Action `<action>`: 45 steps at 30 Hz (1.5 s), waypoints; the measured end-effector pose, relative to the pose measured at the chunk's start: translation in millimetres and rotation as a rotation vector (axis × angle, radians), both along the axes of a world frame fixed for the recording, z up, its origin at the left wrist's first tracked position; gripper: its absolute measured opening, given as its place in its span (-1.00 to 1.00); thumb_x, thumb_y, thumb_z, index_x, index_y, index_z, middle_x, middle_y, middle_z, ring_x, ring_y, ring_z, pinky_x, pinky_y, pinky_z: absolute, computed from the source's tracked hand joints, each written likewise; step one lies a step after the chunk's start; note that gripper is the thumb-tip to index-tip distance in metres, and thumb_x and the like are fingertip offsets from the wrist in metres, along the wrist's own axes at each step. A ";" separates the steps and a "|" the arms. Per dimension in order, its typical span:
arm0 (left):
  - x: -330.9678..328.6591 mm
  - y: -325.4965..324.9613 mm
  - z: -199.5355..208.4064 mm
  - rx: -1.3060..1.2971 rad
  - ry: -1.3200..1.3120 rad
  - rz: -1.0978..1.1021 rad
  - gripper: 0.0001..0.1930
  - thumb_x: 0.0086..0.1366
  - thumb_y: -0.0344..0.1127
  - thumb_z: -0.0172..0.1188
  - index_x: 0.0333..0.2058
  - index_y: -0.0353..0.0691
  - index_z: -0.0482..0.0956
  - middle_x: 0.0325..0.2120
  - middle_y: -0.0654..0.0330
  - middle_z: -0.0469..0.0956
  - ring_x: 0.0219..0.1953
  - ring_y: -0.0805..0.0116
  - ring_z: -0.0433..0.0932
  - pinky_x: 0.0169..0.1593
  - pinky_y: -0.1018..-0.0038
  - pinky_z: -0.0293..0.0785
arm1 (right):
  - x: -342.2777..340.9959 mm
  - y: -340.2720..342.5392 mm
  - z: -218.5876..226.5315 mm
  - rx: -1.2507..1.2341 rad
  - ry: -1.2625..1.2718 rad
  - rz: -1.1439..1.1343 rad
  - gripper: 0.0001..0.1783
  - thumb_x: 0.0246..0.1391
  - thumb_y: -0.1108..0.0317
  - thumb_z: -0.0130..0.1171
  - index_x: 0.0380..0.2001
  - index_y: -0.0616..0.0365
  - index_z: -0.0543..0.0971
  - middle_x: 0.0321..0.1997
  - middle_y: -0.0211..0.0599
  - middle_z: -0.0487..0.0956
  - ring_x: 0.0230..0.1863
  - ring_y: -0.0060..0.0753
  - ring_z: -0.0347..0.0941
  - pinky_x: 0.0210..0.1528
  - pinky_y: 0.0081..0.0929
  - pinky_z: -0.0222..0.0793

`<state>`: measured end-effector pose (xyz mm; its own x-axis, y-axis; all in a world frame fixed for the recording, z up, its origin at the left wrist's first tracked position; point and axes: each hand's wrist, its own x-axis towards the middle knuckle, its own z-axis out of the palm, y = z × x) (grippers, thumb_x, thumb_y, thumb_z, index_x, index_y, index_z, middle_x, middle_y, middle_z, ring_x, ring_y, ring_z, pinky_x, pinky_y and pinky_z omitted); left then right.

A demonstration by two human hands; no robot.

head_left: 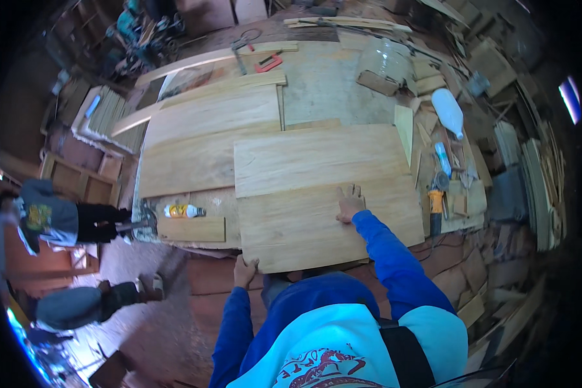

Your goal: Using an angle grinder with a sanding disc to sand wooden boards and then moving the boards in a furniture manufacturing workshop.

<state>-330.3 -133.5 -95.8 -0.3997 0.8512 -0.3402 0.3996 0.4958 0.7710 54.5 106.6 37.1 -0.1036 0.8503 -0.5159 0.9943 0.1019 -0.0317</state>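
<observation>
A wide pale wooden panel (pixel 310 236) lies on the workbench in front of me, jutting slightly past the near edge. A seam or colour line runs across its middle. My left hand (pixel 244 271) is closed on the panel's near left corner, its thumb along the edge. My right hand (pixel 351 204) rests palm down on the panel's right half, fingers spread, holding nothing. Farther left lies a second wooden panel (pixel 194 155), partly covered by the first. A bottle with a yellow label (pixel 184 211) lies beside a short board (pixel 192 229) to the left.
An angle grinder (pixel 437 194) lies right of the panel, near a white jug (pixel 447 111) and wood scraps. A red clamp (pixel 269 63) and a clear container (pixel 386 64) sit at the back of the workbench (pixel 317 84). Two people (pixel 48 210) stand at left.
</observation>
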 end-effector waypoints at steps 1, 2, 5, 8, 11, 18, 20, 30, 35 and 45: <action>3.2 4.1 7.6 -0.008 -0.022 -0.008 -0.64 0.22 -0.17 0.35 -0.15 -0.28 0.48 -0.41 0.12 0.60 -0.50 0.39 0.57 -0.52 0.43 0.50 | 2.5 0.8 2.0 0.004 -0.022 0.002 0.24 -0.22 0.09 0.46 0.49 -0.04 -0.01 0.54 0.25 -0.10 0.53 0.44 -0.22 0.38 0.21 0.09; 3.4 11.7 14.3 -0.006 -0.011 -0.032 -0.64 0.22 -0.17 0.35 -0.15 -0.28 0.48 -0.41 0.12 0.60 -0.50 0.39 0.57 -0.52 0.43 0.50 | 4.9 0.7 3.7 0.006 -0.046 0.011 0.23 -0.22 0.10 0.46 0.49 -0.05 0.00 0.55 0.23 -0.12 0.53 0.46 -0.20 0.37 0.24 0.10; 4.4 18.6 35.7 -0.034 -0.005 -0.057 -0.64 0.23 -0.17 0.35 -0.15 -0.29 0.48 -0.42 0.12 0.59 -0.50 0.39 0.57 -0.53 0.44 0.50 | 4.9 -6.7 26.8 0.023 -0.046 -0.030 0.24 -0.22 0.07 0.48 0.50 -0.11 -0.01 0.55 0.26 -0.17 0.50 0.51 -0.17 0.33 0.31 0.09; 11.5 26.9 69.6 -0.221 -0.089 -0.026 -0.63 0.23 -0.15 0.35 -0.16 -0.29 0.48 -0.42 0.12 0.59 -0.49 0.37 0.58 -0.53 0.43 0.52 | 10.0 -7.4 29.4 -0.039 -0.003 -0.113 0.26 -0.22 0.04 0.49 0.50 -0.15 -0.03 0.56 0.29 -0.23 0.50 0.58 -0.20 0.31 0.39 0.07; 9.6 19.0 65.7 -0.166 -0.082 -0.019 -0.62 0.23 -0.13 0.36 -0.17 -0.29 0.48 -0.41 0.11 0.59 -0.48 0.36 0.59 -0.53 0.43 0.52 | 5.4 -7.3 22.6 -0.071 -0.003 -0.121 0.30 -0.22 0.03 0.51 0.51 -0.15 -0.07 0.56 0.31 -0.28 0.50 0.61 -0.27 0.32 0.40 0.06; -6.9 7.3 20.1 -0.132 -0.035 -0.016 -0.53 0.13 -0.14 0.36 -0.07 -0.28 0.49 -0.10 -0.15 0.60 -0.02 -0.09 0.60 0.03 0.15 0.50 | 1.8 -2.0 10.5 -0.088 0.006 -0.109 0.31 -0.20 0.04 0.49 0.52 -0.17 -0.13 0.56 0.29 -0.31 0.50 0.63 -0.33 0.39 0.38 -0.03; 5.8 24.9 48.6 -0.111 -0.039 -0.043 -0.53 0.17 -0.10 0.32 -0.07 -0.29 0.49 -0.12 -0.19 0.60 -0.02 -0.16 0.58 0.02 0.13 0.49 | 11.3 -5.4 0.0 -0.067 -0.001 -0.120 0.31 -0.18 0.04 0.48 0.52 -0.21 -0.16 0.57 0.26 -0.30 0.50 0.62 -0.34 0.39 0.38 -0.01; 14.5 22.7 57.1 -0.184 -0.088 0.037 -0.51 0.20 -0.10 0.33 0.01 -0.25 0.50 -0.10 -0.12 0.63 -0.02 -0.03 0.62 0.04 0.20 0.50 | 8.3 1.8 2.1 -0.039 -0.022 -0.103 0.34 -0.22 0.01 0.53 0.52 -0.21 -0.12 0.57 0.22 -0.25 0.51 0.57 -0.29 0.36 0.37 0.07; 14.6 23.6 71.0 -0.240 -0.128 0.055 -0.52 0.21 -0.09 0.33 0.01 -0.24 0.51 -0.13 -0.09 0.64 -0.05 0.02 0.63 0.02 0.21 0.51 | 9.1 5.1 -5.1 0.034 -0.028 0.072 0.35 -0.26 0.08 0.55 0.52 -0.13 -0.10 0.58 0.18 -0.22 0.53 0.49 -0.26 0.38 0.34 0.03; 15.1 20.4 60.1 -0.212 -0.065 0.040 -0.49 0.19 -0.09 0.34 0.01 -0.26 0.49 -0.15 -0.10 0.65 -0.08 0.04 0.65 -0.02 0.22 0.54 | 0.0 9.5 -4.1 0.028 -0.016 0.117 0.37 -0.30 0.16 0.55 0.51 -0.08 -0.11 0.57 0.21 -0.23 0.52 0.51 -0.26 0.38 0.33 0.06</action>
